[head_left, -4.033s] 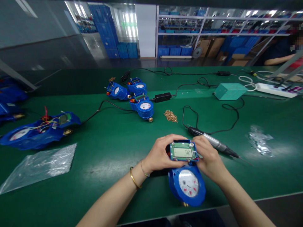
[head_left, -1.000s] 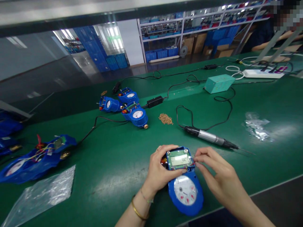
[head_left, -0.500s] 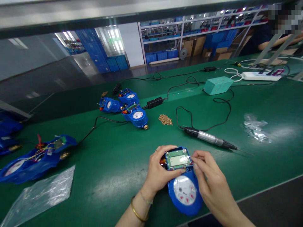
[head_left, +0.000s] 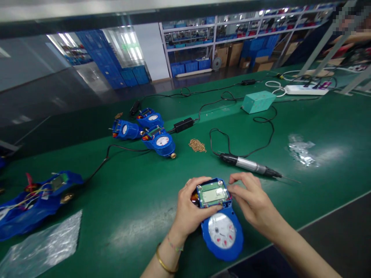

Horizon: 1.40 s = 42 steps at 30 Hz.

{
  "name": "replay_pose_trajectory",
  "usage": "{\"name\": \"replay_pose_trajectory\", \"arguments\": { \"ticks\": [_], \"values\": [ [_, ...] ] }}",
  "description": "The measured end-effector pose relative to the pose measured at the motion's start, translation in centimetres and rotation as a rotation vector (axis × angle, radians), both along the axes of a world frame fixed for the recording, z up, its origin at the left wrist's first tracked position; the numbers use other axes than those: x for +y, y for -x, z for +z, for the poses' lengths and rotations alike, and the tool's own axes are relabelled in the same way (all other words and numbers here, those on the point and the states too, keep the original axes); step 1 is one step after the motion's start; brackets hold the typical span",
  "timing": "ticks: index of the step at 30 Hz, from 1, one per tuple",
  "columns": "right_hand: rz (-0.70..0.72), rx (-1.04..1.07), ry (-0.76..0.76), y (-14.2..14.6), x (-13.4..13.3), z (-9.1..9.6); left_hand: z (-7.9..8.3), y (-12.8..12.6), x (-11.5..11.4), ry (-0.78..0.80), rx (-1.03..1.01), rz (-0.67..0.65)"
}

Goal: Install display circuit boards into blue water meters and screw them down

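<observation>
A blue water meter (head_left: 222, 231) with a white dial lies near the front edge of the green bench (head_left: 139, 200). Its top housing carries a green circuit board with a small display (head_left: 213, 194). My left hand (head_left: 188, 210) is wrapped round the left side of that housing, thumb on the board's lower edge. My right hand (head_left: 251, 200) touches the housing's right edge with pinched fingertips, the other fingers curled. An electric screwdriver (head_left: 246, 165) lies just beyond my right hand, its cable looping back.
A small pile of brass screws (head_left: 197, 145) lies mid-bench. Three blue meters (head_left: 146, 129) sit behind it by a black adapter (head_left: 182, 124). More blue meters (head_left: 34, 200) and a plastic bag (head_left: 40, 249) are at left. A teal box (head_left: 257, 101), power strip (head_left: 305, 89) and crumpled plastic (head_left: 300, 148) are at right.
My right hand has moved up from the dial side of the meter to the housing's right edge. The view has shifted a little; the left hand keeps its hold.
</observation>
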State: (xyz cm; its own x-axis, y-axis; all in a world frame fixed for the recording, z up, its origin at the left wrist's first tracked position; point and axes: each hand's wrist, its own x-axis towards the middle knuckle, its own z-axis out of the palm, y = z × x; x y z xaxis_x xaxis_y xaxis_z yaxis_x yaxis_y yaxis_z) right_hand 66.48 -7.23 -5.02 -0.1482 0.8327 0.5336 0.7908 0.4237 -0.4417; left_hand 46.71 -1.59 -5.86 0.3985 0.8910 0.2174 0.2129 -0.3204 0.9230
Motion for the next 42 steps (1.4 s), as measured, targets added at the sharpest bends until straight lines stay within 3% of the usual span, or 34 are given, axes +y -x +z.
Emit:
{"name": "replay_pose_trajectory", "arguments": {
  "ticks": [6, 13, 18, 24, 32, 42],
  "values": [
    [-0.125, -0.015, -0.031, 1.9, -1.4, -0.7, 0.0, 0.0, -0.1, -0.013, -0.009, 0.006],
    [-0.094, 0.106, 0.089, 2.2, -2.5, -0.3, -0.2, -0.1, -0.1, -0.003, -0.016, 0.025],
    [-0.232, 0.221, -0.104, 1.7, -2.8, 0.7, -0.1, -0.1, -0.1, 0.013, -0.014, 0.025],
    [-0.17, 0.216, -0.202, 3.3, -2.5, 0.0, -0.1, -0.2, -0.2, 0.002, -0.031, 0.031],
    [-0.27, 0.288, -0.104, 4.7, -2.7, -0.3, -0.1, -0.2, -0.2, 0.012, -0.027, 0.031],
    [-0.316, 0.434, 0.168, 4.6, -2.7, -0.2, 0.0, -0.1, -0.5, 0.014, -0.012, 0.039]
  ]
}}
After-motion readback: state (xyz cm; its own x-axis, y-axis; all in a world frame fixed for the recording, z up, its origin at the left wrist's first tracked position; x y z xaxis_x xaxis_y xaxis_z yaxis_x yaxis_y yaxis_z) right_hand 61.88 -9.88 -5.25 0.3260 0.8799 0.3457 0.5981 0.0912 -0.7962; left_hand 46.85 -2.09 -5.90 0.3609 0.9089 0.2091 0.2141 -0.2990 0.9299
